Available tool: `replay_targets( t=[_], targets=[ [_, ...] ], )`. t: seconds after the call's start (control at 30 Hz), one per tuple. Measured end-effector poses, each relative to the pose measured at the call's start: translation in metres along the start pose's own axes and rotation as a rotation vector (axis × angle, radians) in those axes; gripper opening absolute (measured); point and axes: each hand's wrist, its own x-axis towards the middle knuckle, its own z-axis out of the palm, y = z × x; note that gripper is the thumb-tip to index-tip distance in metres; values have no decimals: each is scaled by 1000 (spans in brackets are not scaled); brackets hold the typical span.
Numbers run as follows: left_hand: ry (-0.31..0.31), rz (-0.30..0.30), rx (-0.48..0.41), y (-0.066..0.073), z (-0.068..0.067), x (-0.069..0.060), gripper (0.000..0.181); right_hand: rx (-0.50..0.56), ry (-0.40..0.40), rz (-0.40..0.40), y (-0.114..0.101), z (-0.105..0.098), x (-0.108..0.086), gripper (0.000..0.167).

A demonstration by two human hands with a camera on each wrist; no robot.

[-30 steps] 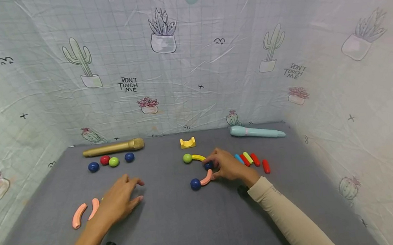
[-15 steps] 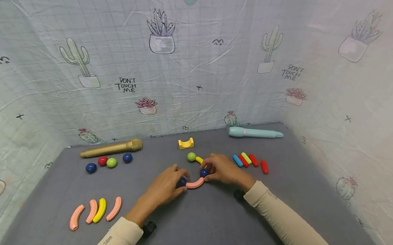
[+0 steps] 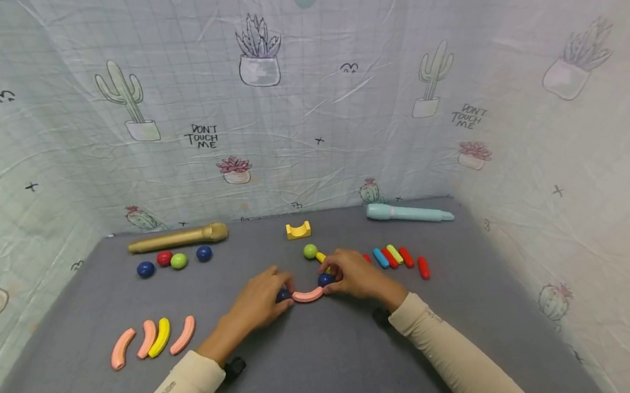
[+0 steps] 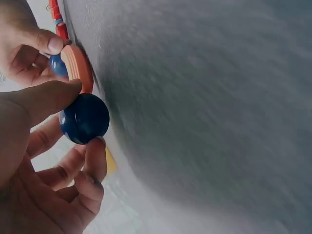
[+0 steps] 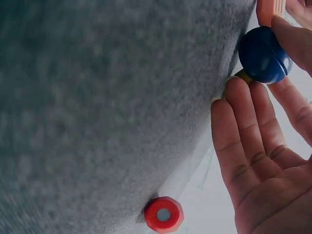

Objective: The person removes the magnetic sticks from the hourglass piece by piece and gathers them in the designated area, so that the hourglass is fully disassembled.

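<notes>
My left hand (image 3: 259,298) pinches a dark blue ball (image 4: 87,119) between thumb and fingers. The ball sits against the left end of a curved pink rod (image 3: 308,296). At the rod's right end is a second blue ball (image 3: 325,279), pinched by my right hand (image 3: 357,275); its thumb is near the rod's end. Behind that ball a curved yellow rod (image 3: 321,257), partly hidden by my right fingers, reaches toward a green ball (image 3: 310,251). The pink rod bows toward me on the grey cloth.
Curved pink and yellow rods (image 3: 159,338) lie at left. Loose balls (image 3: 179,261) sit before a gold microphone (image 3: 176,238). A yellow cradle block (image 3: 298,231) is at the back. Short coloured rods (image 3: 406,257) and a pale blue microphone (image 3: 410,212) are at right.
My left hand has come across from the left and taken hold of the left blue ball. The pink rod has swung level and shifted left; the green ball has moved slightly right.
</notes>
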Motion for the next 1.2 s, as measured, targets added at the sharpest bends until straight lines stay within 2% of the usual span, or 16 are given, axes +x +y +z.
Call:
replay_targets(
  t=[0.13,0.27,0.4,0.6,0.7,0.83,0.93,1.0,1.1,1.2],
  targets=[
    [29,2,-21,-11,-6,-12,21,-7,10,3,-1,0,-1,32],
    [55,-13,-56,-27,-19,-21,19,-8,11,4,-1,-1,-2,33],
    [79,-59,-62,-51,-34,-23,18,3,-9,-6,-1,-1,-2,35],
    [119,-126,-7,-98,-59,-23,19,-12,-59,-53,-3,-1,-3,34],
    [95,-177,27,-120,-69,-24,19,-14,-78,-76,-5,-1,-4,33],
    [26,-250,61,-142,-77,-23,20,-12,-88,-75,-7,1,-4,32],
    [4,-280,76,-150,-79,-22,20,-14,-86,-74,-9,2,-4,32],
    [17,-286,84,-152,-79,-22,19,-14,-83,-76,-10,2,-5,32],
    [59,-287,115,-153,-78,-22,19,-24,-81,-72,-11,3,-5,32],
    [129,-262,154,-143,-80,-23,21,-43,-70,-67,-13,5,-5,32]
  ],
)
